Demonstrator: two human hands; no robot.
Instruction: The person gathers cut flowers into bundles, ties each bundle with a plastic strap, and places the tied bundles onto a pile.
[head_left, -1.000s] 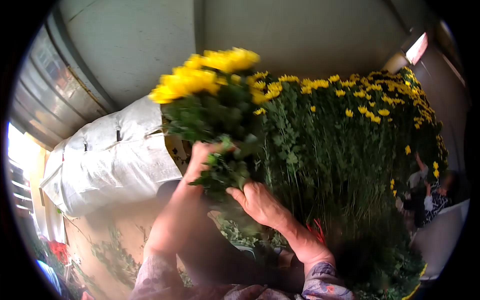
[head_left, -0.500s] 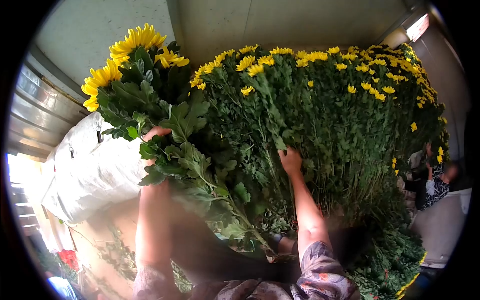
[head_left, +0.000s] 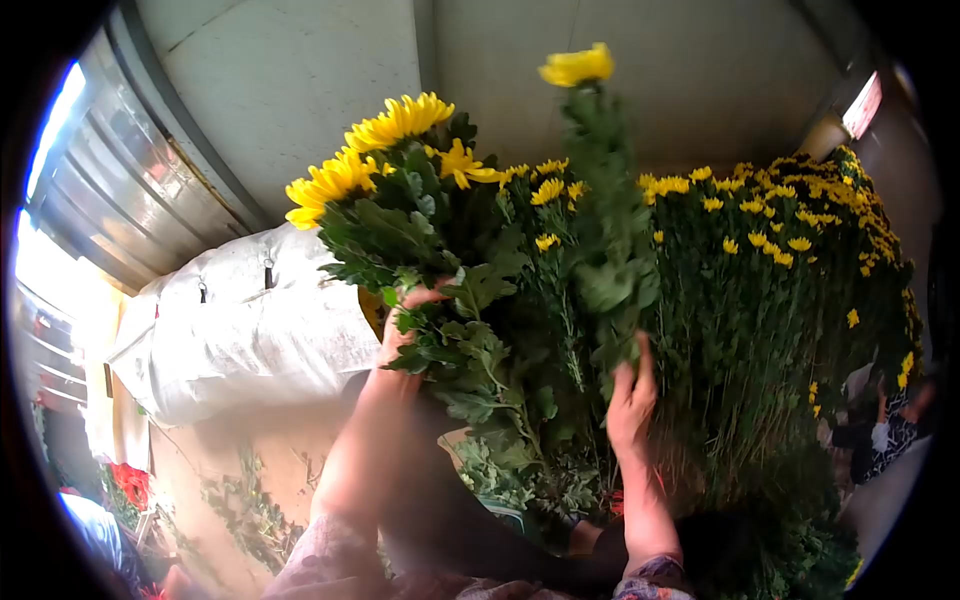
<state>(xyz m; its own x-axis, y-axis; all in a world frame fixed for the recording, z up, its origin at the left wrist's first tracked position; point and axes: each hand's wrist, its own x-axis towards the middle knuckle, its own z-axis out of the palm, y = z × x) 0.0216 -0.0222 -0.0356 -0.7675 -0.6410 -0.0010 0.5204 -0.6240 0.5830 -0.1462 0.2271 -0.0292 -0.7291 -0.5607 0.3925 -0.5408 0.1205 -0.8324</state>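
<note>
Raised since earlier frame, one yellow-bloomed, leafy green stem stands above right hand, which grips it, fingers upward; left hand, forearm outstretched, clasps leafy yellow-flowered bunch below its blooms.

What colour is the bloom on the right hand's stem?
Yellow; the bloom shows in the head view.

Tan floor, low and outward from left hand: leafy scraps strewn directly on it, some clumped.
</note>
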